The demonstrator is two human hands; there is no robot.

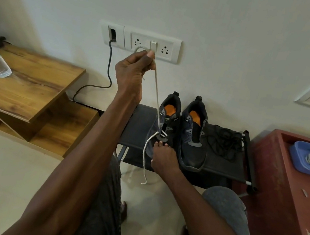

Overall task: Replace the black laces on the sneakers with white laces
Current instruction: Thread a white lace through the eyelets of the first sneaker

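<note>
Mid-frame, a black rack (222, 166) carries two dark sneakers (193, 136) — black laces (224, 142) heaped to their right. The left hand (132, 72), raised centre-frame, pinches the white lace (157, 93) taut; the right hand (164, 157) presses flat on the left shoe's toe.

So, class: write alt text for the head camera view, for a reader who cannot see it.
A left hand pulls a white lace up from the left sneaker while the right hand steadies its toe. The right sneaker has no laces, and black laces lie beside it.
</note>
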